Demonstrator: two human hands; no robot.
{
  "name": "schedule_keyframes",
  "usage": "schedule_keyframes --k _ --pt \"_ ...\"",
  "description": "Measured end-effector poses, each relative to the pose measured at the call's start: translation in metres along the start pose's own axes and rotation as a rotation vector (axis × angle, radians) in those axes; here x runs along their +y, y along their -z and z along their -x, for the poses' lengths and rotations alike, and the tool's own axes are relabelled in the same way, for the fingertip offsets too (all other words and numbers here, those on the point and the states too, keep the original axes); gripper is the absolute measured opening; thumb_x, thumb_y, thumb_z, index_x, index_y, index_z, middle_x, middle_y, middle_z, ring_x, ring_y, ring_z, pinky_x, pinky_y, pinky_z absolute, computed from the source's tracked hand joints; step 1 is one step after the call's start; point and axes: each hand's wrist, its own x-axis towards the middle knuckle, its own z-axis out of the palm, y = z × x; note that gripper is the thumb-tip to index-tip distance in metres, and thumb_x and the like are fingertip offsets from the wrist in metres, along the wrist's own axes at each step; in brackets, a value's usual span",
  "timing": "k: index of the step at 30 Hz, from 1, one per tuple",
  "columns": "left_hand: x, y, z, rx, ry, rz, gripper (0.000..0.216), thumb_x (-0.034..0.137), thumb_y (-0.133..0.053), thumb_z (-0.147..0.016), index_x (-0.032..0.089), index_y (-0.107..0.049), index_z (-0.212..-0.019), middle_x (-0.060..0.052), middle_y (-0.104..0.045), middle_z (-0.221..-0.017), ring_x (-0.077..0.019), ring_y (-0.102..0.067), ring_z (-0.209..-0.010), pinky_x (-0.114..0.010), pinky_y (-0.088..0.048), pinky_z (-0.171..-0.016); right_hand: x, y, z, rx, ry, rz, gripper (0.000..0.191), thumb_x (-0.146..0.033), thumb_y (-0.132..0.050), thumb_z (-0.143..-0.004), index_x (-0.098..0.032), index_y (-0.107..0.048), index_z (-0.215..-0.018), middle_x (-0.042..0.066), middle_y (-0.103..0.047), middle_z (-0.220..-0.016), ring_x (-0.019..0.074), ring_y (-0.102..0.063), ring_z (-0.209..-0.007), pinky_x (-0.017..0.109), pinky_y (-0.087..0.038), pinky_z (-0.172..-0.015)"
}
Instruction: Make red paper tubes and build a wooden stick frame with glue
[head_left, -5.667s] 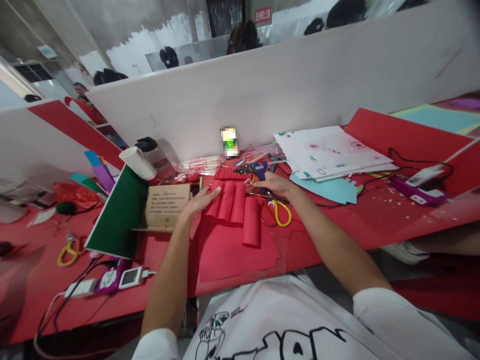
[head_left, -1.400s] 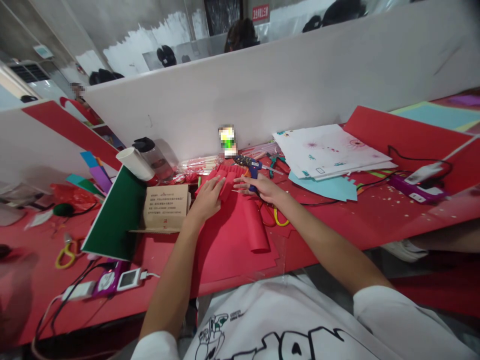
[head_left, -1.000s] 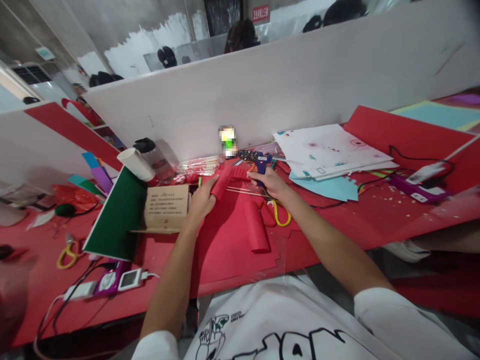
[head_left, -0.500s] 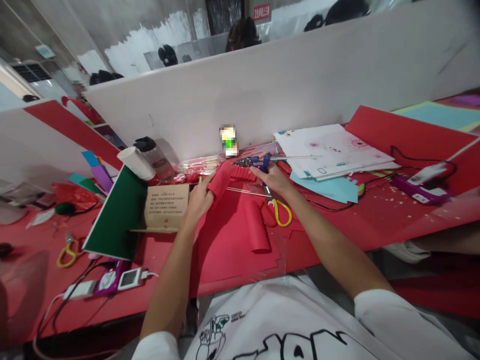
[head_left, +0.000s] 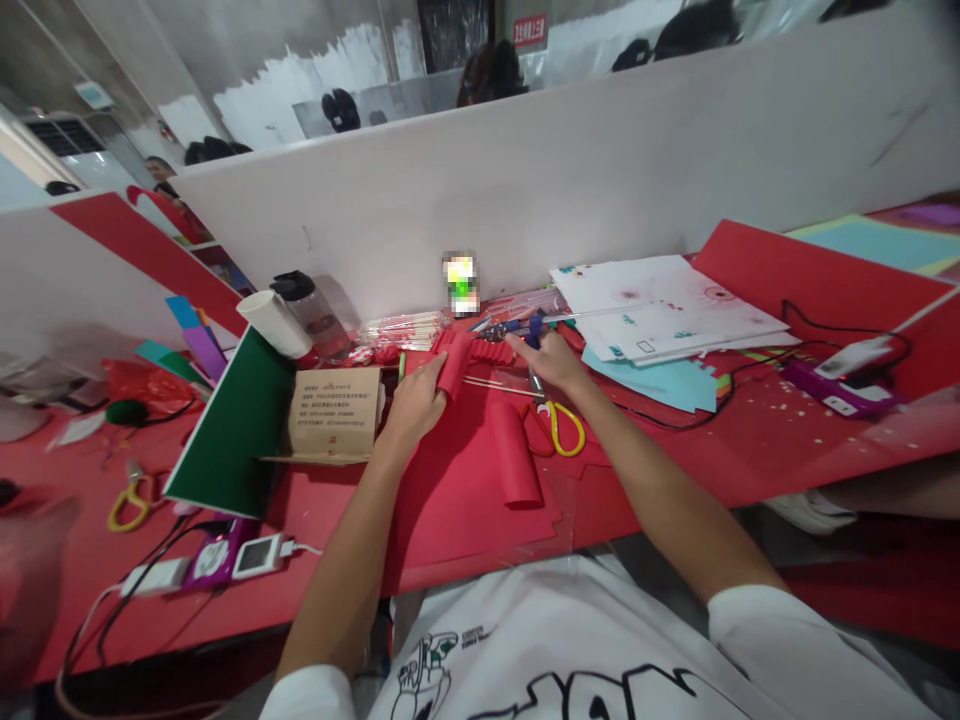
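My left hand [head_left: 421, 398] is closed around a piece of red paper [head_left: 454, 366], curled into a narrow roll. In my right hand [head_left: 546, 356] is a blue hot glue gun [head_left: 517, 326], its nozzle pointing left at the upper end of that paper. Whether the nozzle touches it I cannot tell. A strip of pleated red paper [head_left: 495, 350] lies just behind, partly hidden. Nearer to me, a red paper tube [head_left: 514, 460] rests on flat red sheets [head_left: 457, 510]. Beside the tube lie scissors with yellow handles [head_left: 567, 428].
To the left stand a cardboard box [head_left: 334, 415], a green board [head_left: 232, 430], a paper cup [head_left: 274, 322] and a bottle [head_left: 311, 310]. A phone [head_left: 460, 285] leans on the partition. White sheets [head_left: 660, 305] and a purple power strip [head_left: 836, 388] with cables lie right.
The red paper in my left hand has shifted slightly right and shows as a narrower roll. My left hand moved right with it; my right hand stays almost in place with the glue gun.
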Motion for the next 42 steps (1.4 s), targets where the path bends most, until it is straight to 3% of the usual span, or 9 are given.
schedule_keyframes --k 6,16,27,36,42 --pt "0.003 0.002 0.0 -0.034 0.013 -0.027 0.072 0.011 -0.048 -0.084 0.018 -0.047 -0.155 -0.012 -0.062 -0.145 -0.0355 -0.061 -0.131 -0.049 -0.049 -0.11 0.006 -0.006 -0.002 0.044 -0.019 0.045 0.049 -0.066 -0.053 -0.089 -0.023 -0.058 -0.067 0.004 -0.064 -0.062 0.0252 -0.066 -0.071 0.031 -0.046 -0.069" --pt "0.002 0.002 0.0 -0.019 0.006 -0.009 0.073 0.011 -0.05 -0.082 0.022 -0.048 -0.154 -0.009 -0.066 -0.141 -0.0322 -0.062 -0.129 -0.045 -0.049 -0.11 0.006 -0.01 -0.002 0.039 -0.041 0.043 0.047 -0.066 -0.052 -0.089 -0.024 -0.057 -0.068 0.005 -0.065 -0.065 0.0269 -0.067 -0.074 0.032 -0.045 -0.069" --pt "0.001 0.004 -0.001 0.004 0.055 0.04 0.071 0.014 -0.05 -0.083 0.025 -0.049 -0.154 -0.008 -0.068 -0.139 -0.0333 -0.064 -0.127 -0.045 -0.051 -0.107 -0.01 -0.004 0.005 -0.133 0.025 -0.048 0.048 -0.066 -0.054 -0.088 -0.022 -0.057 -0.07 0.0 -0.063 -0.067 0.0208 -0.06 -0.069 0.03 -0.046 -0.069" --pt "0.004 0.006 -0.001 -0.034 0.048 0.017 0.072 0.012 -0.05 -0.082 0.022 -0.049 -0.153 -0.009 -0.066 -0.142 -0.0347 -0.062 -0.131 -0.046 -0.049 -0.11 -0.005 -0.008 0.002 -0.008 -0.035 -0.002 0.044 -0.062 -0.056 -0.089 -0.022 -0.059 -0.071 0.006 -0.066 -0.066 0.0286 -0.069 -0.079 0.033 -0.048 -0.072" --pt "0.001 0.005 -0.001 -0.001 0.043 0.043 0.071 0.012 -0.05 -0.083 0.025 -0.05 -0.153 -0.007 -0.067 -0.141 -0.0329 -0.063 -0.129 -0.043 -0.05 -0.108 -0.012 -0.006 0.005 -0.102 -0.001 -0.06 0.044 -0.063 -0.055 -0.088 -0.022 -0.06 -0.072 0.004 -0.068 -0.071 0.0267 -0.067 -0.083 0.033 -0.049 -0.078"
